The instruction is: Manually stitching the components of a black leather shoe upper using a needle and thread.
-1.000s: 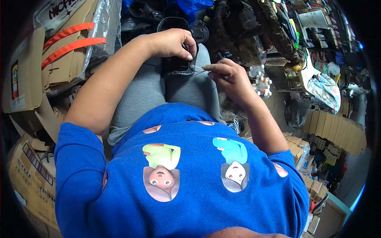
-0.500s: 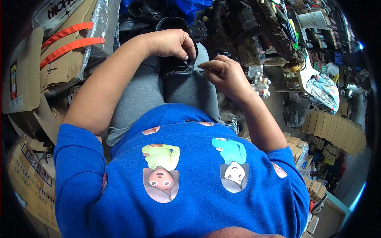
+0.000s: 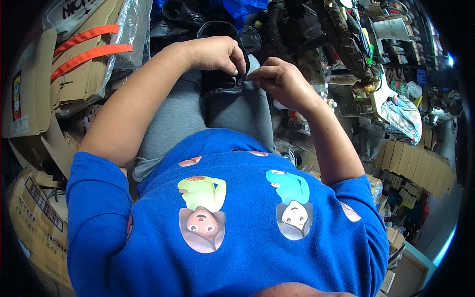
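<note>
A black leather shoe upper (image 3: 216, 81) rests on my lap, with its ragged lower edge toward me. My left hand (image 3: 217, 55) is bent over its right side, thumb and fingers closed on the edge. My right hand (image 3: 284, 84) is just right of that edge, with thumb and index finger pinched together. Whatever is between those fingertips is too small to make out. Part of the shoe upper is hidden under my left hand. Grey trousers (image 3: 173, 116) cover my legs beneath it.
Flattened cardboard boxes (image 3: 81, 89) with orange strips stand at the left. Black shoes (image 3: 180, 15) and a blue plastic bag (image 3: 242, 7) lie beyond my knees. A cluttered dark bench (image 3: 307, 34) is at the far right. Stacked cardboard pieces (image 3: 415, 166) lie at right.
My right hand has shifted slightly, and its forearm has swung a little outward to the right. My left hand keeps its hold on the shoe upper.
</note>
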A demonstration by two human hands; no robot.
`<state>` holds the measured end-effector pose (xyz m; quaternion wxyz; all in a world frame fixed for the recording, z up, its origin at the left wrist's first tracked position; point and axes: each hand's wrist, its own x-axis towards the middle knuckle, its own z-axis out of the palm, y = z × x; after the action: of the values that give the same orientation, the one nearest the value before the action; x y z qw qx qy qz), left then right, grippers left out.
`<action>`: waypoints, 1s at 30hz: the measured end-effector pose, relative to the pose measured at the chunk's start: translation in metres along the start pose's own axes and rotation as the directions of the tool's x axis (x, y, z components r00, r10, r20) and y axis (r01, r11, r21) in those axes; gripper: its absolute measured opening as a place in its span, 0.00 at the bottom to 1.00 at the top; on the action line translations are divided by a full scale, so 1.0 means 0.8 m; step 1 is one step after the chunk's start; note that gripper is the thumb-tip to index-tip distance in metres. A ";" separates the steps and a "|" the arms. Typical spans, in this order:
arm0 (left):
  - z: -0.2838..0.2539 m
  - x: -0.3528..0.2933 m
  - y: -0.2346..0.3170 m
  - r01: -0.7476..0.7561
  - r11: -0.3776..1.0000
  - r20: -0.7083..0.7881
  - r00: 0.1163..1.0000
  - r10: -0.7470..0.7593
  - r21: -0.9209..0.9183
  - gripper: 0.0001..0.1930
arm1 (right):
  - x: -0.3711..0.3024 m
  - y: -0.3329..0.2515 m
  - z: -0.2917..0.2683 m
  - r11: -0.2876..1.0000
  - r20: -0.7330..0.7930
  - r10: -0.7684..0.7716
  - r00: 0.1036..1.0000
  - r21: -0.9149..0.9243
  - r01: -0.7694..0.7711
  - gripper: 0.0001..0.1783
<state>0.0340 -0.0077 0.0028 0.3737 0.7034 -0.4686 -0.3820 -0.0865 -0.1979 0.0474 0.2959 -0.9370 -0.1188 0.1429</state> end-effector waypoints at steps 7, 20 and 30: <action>-0.002 -0.005 0.001 -0.023 0.999 0.037 0.999 0.022 0.027 0.13 | -0.009 -0.009 0.014 0.997 -0.037 -0.031 0.999 -0.073 0.028 0.13; 0.001 -0.007 0.001 -0.049 0.993 0.020 0.999 0.047 0.105 0.17 | -0.001 0.054 0.025 0.887 0.148 0.038 0.988 0.450 -0.101 0.11; 0.007 -0.008 -0.007 -0.049 0.996 -0.038 0.998 0.052 0.078 0.16 | -0.002 0.043 0.031 0.860 0.107 0.102 0.989 0.490 -0.141 0.11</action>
<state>0.0297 -0.0009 -0.0031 0.3651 0.7129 -0.4929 -0.3398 -0.0916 -0.2129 0.0079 0.5122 -0.8289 -0.0302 0.2231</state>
